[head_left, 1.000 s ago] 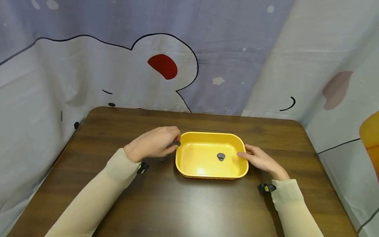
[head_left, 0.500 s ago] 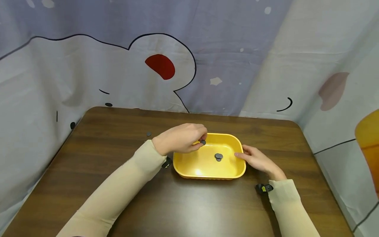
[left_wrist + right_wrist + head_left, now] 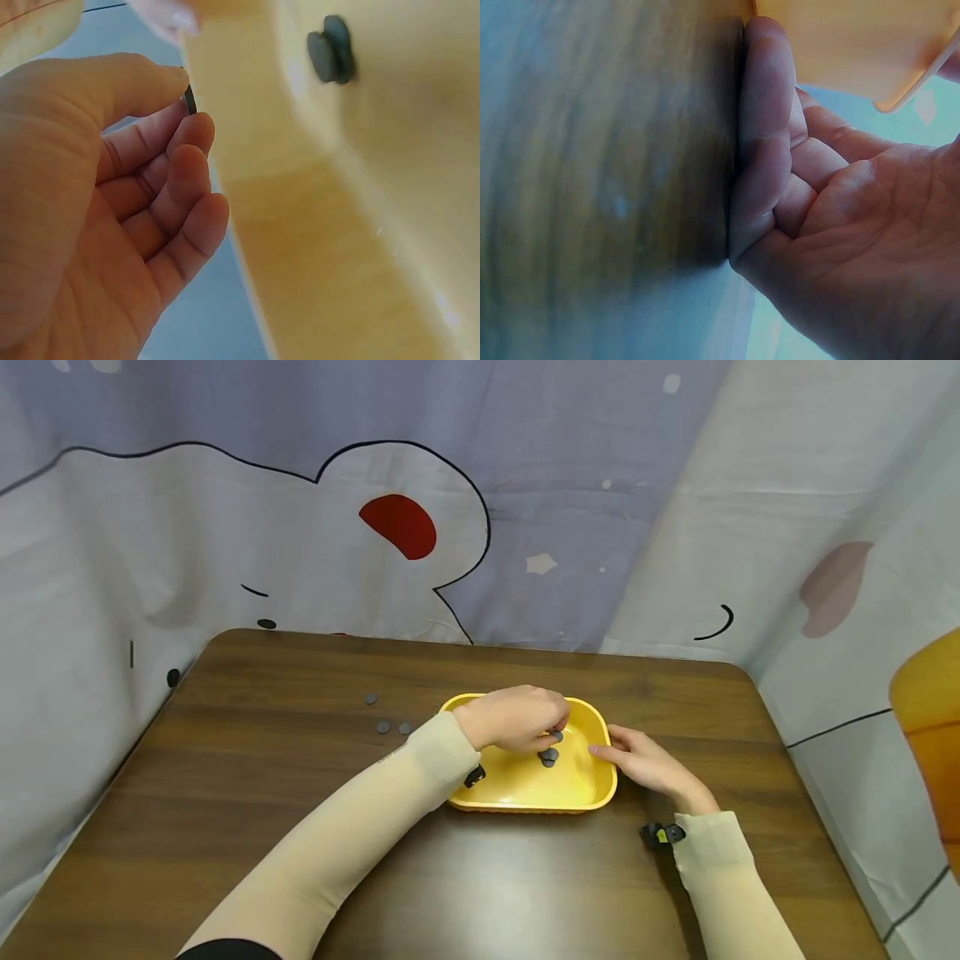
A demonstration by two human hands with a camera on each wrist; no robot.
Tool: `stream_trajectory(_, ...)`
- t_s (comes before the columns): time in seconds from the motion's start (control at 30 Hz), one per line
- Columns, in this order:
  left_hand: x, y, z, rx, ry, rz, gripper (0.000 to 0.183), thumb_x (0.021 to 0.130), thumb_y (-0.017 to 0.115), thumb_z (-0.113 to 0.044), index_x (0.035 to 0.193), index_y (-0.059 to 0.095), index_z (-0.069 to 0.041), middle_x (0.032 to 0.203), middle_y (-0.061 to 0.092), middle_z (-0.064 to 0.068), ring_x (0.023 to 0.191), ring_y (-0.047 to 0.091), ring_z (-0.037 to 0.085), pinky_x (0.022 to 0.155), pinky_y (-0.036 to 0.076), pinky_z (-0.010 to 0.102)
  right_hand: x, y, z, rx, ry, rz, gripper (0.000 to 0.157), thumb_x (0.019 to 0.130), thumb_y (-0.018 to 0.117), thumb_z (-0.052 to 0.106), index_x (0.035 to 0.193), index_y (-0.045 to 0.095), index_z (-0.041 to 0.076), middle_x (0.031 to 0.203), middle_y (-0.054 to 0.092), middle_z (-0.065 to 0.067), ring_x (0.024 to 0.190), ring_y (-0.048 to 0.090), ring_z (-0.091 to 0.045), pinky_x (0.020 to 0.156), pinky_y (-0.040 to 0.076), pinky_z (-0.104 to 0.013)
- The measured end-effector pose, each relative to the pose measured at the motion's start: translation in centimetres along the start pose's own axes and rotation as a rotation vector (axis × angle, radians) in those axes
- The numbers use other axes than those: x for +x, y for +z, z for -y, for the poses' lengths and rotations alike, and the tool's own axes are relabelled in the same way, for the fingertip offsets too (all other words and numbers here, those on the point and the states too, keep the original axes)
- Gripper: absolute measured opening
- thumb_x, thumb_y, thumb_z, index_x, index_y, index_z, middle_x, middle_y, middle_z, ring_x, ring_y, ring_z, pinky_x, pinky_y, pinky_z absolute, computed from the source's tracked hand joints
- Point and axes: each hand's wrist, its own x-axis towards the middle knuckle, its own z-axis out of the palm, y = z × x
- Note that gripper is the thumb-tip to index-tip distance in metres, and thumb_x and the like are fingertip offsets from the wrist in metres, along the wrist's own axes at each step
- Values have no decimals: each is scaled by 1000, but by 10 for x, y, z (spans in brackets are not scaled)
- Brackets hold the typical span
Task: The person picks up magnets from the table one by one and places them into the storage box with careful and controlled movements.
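Note:
A small dark grey disc (image 3: 189, 99) is pinched on edge between the thumb and index finger of my left hand (image 3: 513, 718). That hand hangs over the inside of a yellow rectangular tub (image 3: 513, 789). Close below the fingers, several similar grey discs (image 3: 549, 759) lie overlapping on the tub floor; the left wrist view shows this dark clump (image 3: 330, 51) too. My right hand (image 3: 651, 767) grips the tub's right end, thumb over the rim and the other fingers outside. In the right wrist view, the curled fingers (image 3: 769, 90) rest against the wooden table.
To the left of the tub, three loose discs lie on the brown wooden table (image 3: 247, 793): a far disc (image 3: 371, 699), a near disc (image 3: 383, 727) and another disc (image 3: 406, 728) beside my left sleeve. A patterned curtain (image 3: 570, 527) hangs behind the table.
My left hand has moved right, from the tub's left rim to above the discs inside, carrying the pinched disc. The right hand keeps its grip on the tub's end.

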Motion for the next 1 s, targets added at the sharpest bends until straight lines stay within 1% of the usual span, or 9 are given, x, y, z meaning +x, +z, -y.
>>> stream_trajectory(0.1,8,8,0,-18,-2,30,9,103,60,-21,100,61,-13,91,60,-3,77,54,10,73,46,21,0,1,1,14,-4,8,52,105,60,34,142,52,-2,112,74,-16,87,69,-16,77,56,-26)
stream_trajectory(0.23,15,20,0,-9,6,67,7,102,60,-18,99,61,-12,89,59,-2,76,52,10,72,44,21,1,1,1,11,-2,6,53,105,60,34,143,51,-2,115,74,-16,89,70,-16,78,56,-25)
stream_trajectory(0.37,18,29,0,8,-12,103,6,102,61,-18,98,60,-13,89,59,-3,77,53,10,73,45,21,1,2,3,2,-2,6,54,104,60,34,143,51,-2,114,74,-16,89,70,-17,80,56,-24)
stream_trajectory(0.47,18,31,0,19,-25,109,6,100,63,-19,99,61,-13,92,61,-3,78,55,11,74,47,22,2,2,3,-10,-4,6,53,104,60,35,143,52,-1,112,75,-15,88,70,-17,80,55,-25)
stream_trajectory(0.57,18,31,0,31,-26,107,10,99,66,-21,103,62,-13,96,61,-2,82,55,11,77,48,23,2,1,3,-19,-5,7,53,104,60,35,142,52,-1,110,74,-14,87,69,-17,79,55,-25)
stream_trajectory(0.73,16,27,-1,51,-22,95,23,98,69,-28,113,63,-11,106,62,-1,89,57,12,83,50,23,1,0,3,-15,-9,7,53,104,60,34,143,52,-1,110,75,-14,86,69,-16,78,55,-25)
stream_trajectory(0.9,11,21,-1,37,-39,82,37,98,69,-35,124,61,-11,119,62,2,95,60,14,92,52,26,0,-1,1,1,-14,4,52,104,60,32,142,52,-2,110,75,-15,86,70,-17,77,56,-24)
stream_trajectory(1.0,5,16,-1,23,-48,57,41,98,68,-40,128,60,-11,120,60,2,96,60,14,92,52,28,-1,-1,0,0,-16,0,51,104,61,32,140,53,-2,109,75,-16,86,70,-17,77,56,-24)
